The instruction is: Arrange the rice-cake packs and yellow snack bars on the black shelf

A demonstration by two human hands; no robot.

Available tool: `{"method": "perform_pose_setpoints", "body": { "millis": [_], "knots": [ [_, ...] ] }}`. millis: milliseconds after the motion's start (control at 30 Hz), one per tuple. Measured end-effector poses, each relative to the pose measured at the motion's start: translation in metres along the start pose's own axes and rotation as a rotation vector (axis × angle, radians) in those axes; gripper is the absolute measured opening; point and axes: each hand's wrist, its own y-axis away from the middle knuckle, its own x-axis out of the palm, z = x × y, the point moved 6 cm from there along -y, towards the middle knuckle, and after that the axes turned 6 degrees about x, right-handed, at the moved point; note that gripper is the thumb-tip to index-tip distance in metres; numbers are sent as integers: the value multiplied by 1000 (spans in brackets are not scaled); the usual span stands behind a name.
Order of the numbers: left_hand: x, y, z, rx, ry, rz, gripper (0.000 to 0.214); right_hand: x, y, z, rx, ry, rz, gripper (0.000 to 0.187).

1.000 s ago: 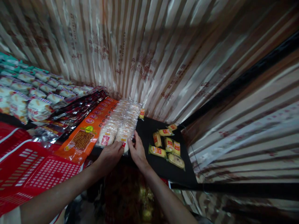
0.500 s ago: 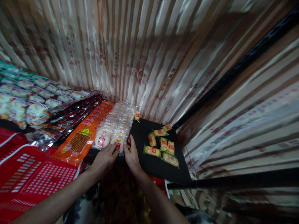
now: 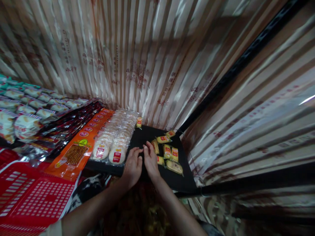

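Note:
My left hand is over the black shelf top, just right of two rows of clear-wrapped white rice crackers. Its fingers are stretched forward and I see nothing held in it. Close beside it, my right hand reaches forward with fingers extended, also with nothing visible in it. Small yellow wrapped snack cakes lie scattered to its right, and the hand partly covers the nearest ones. Whether its fingers touch them I cannot tell.
Left of the crackers lie an orange snack packet, dark packets and white bags. A red basket stands at the lower left. One yellow pack sits by the striped curtain. A black post rises at the right.
Both hands have left the front end of the cracker rows and moved right, towards the yellow cakes. The view has shifted slightly.

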Motion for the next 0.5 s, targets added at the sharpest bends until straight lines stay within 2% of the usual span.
{"method": "perform_pose_setpoints", "body": {
  "millis": [133, 267, 500],
  "knots": [
    [24, -18, 7, -151, 75, -28, 35, -8, -19, -3, -39, 22, -14, 42],
    [39, -24, 14, -173, 149, 7, 38, -8, -42, -1, -85, 53, -30, 40],
    [33, -40, 31, -204, 196, -49, 43, 19, -95, 15, -225, 191, -35, 30]
  ]
}}
